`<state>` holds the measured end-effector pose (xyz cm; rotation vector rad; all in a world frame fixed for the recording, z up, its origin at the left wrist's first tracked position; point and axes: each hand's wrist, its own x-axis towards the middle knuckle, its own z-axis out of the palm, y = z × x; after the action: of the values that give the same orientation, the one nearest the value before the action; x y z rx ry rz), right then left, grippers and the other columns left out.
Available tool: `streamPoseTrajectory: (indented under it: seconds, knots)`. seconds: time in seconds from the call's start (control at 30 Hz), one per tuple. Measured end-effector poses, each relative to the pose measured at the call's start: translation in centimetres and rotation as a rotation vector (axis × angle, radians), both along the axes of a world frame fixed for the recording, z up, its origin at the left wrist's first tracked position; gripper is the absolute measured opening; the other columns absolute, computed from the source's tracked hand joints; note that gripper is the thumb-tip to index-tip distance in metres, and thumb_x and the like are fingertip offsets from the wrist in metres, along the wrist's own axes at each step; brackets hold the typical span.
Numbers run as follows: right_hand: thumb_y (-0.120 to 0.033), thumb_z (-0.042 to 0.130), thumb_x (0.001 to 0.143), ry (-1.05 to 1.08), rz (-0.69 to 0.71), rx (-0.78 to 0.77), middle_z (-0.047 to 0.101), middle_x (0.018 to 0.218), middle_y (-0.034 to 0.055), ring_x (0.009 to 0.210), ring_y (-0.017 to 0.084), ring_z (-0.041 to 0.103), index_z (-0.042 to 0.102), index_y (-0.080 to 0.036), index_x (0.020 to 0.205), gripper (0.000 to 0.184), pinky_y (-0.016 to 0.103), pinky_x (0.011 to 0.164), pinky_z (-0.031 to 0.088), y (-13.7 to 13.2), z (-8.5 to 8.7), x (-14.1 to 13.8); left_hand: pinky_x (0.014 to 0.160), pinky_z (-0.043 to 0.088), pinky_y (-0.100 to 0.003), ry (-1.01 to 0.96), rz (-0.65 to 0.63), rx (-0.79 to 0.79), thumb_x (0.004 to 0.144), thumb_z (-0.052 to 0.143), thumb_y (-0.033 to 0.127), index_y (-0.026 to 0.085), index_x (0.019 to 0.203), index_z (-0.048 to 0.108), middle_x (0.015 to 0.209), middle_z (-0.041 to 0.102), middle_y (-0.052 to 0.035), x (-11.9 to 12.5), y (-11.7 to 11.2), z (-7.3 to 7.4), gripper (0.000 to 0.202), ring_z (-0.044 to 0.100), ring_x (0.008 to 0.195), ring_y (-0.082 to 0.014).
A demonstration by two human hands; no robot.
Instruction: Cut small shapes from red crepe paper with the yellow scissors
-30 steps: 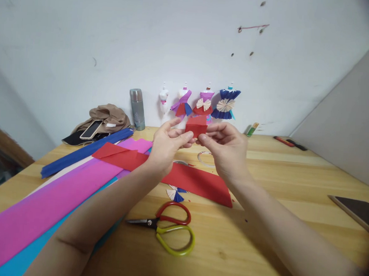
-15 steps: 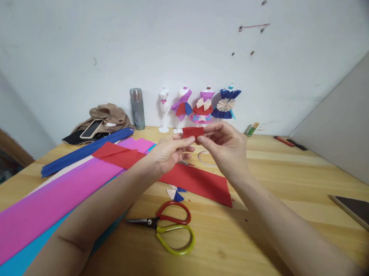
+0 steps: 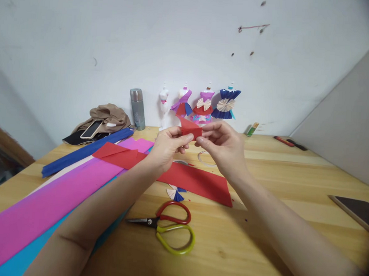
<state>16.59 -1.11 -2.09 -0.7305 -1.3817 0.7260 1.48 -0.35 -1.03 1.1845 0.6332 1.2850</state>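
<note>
Between my two hands I hold a small piece of red crepe paper point(image 3: 193, 131), a flap of it sticking up at its upper left. My left hand point(image 3: 170, 147) pinches its left end with thumb and fingers. On the right end, the thumb and fingertips of my right hand point(image 3: 224, 146) are closed. Under my hands a long folded red paper strip point(image 3: 200, 181) lies across the table. A small blue and cream pleated paper bow point(image 3: 176, 193) lies just in front of it. Scissors point(image 3: 166, 226) with one red and one yellow-green handle rest nearer to me.
Purple paper point(image 3: 59, 193), blue paper point(image 3: 86, 150) and other sheets spread over the left. A flask point(image 3: 137, 110) and several small dressed mannequins point(image 3: 226, 104) stand along the wall. A phone point(image 3: 91, 129) sits on brown cloth point(image 3: 109, 114). A dark flat device point(image 3: 359, 211) lies far right.
The red piece in my hands, flat half a second ago, now has a flap lifted at its upper left. My hands have shifted slightly; the things on the table have stayed put.
</note>
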Motion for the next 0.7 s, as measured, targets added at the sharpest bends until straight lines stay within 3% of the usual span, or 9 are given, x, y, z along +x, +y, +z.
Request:
streamPoseTrajectory:
  seconds: [0.2,0.47,0.7]
  knots:
    - [-0.046,0.076,0.077,-0.097,0.108,-0.05,0.066,0.066,-0.0005,0.058,0.018,0.064,0.062,-0.024,0.083,0.027,0.031,0.053,0.047,0.52,-0.63,0.21,0.048,0.037,-0.019,0.069,0.038,0.103,0.061,0.08,0.026,0.013,0.076,0.072,0.061,0.064,0.0009,-0.17,0.22,0.09,0.021,0.051,0.054,-0.0067]
    - [-0.034,0.078,0.071,-0.03,0.031,0.008,0.062,0.069,-0.001,0.06,0.016,0.055,0.063,-0.025,0.072,0.018,0.031,0.052,0.044,0.17,-0.26,-0.12,0.05,0.038,-0.02,0.266,0.09,0.109,0.063,0.073,0.021,0.013,0.071,0.071,0.059,0.06,0.0022,-0.08,-0.25,0.31,0.012,0.047,0.053,-0.0062]
    - [-0.029,0.079,0.069,0.034,0.077,-0.092,0.056,0.053,-0.0035,0.045,0.012,0.044,0.062,-0.024,0.062,0.019,0.028,0.043,0.036,0.6,-0.4,0.37,0.051,0.04,-0.021,0.306,0.081,0.142,0.066,0.076,0.027,0.012,0.074,0.071,0.06,0.06,0.0017,-0.3,-0.25,0.42,0.017,0.048,0.052,-0.0065]
